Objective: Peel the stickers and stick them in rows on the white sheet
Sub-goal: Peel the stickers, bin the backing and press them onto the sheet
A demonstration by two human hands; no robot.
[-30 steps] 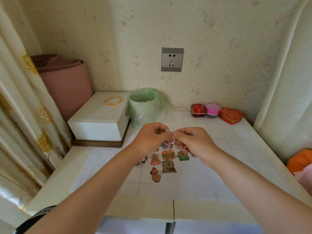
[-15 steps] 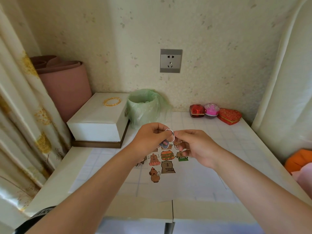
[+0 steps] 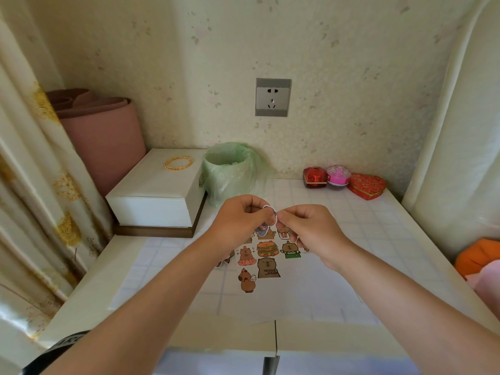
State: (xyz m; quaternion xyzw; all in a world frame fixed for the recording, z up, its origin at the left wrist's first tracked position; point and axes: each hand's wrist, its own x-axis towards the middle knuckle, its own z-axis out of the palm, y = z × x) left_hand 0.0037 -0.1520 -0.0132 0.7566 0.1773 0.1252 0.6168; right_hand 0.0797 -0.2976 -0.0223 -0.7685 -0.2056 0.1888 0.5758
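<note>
Forearms: both reach in over the front edge of the bench (image 3: 384, 228) and cover parts of the white sheet (image 3: 303, 290); a black band (image 3: 65, 343) sits on the left one.
White sheet: lies flat on the bench's grid-patterned top, near the front edge, below the hands.
Stuck stickers (image 3: 266, 257): cartoon animals and a burger in rough rows on the middle of the sheet; the farthest row is partly hidden behind the hands.
Loose stickers (image 3: 224, 262): a few edges peek out from under the left wrist; most of them is hidden.
Left grip (image 3: 243, 220): fingers curled, thumb and forefinger pinching one side of a small white-edged sticker (image 3: 270, 211), held up above the sheet.
Right grip (image 3: 308, 228): fingers curled, fingertips pinching the sticker's other side, just beside the left grip.
Bin (image 3: 230, 171): lined with a green bag, beyond the hands; its contents cannot be told.
White box (image 3: 159, 193): closed, just left of the bin, with gold bangles (image 3: 178, 163) lying on its lid.
Small boxes: a red box (image 3: 313, 177), a pink box (image 3: 338, 175) and a red heart box (image 3: 366, 185), side by side at the far right of the bench, lids shut.
Pink roll (image 3: 105, 133): stands in the far left corner behind the white box, beside the curtain (image 3: 32, 185).
Socket (image 3: 272, 97): on the wall above.
</note>
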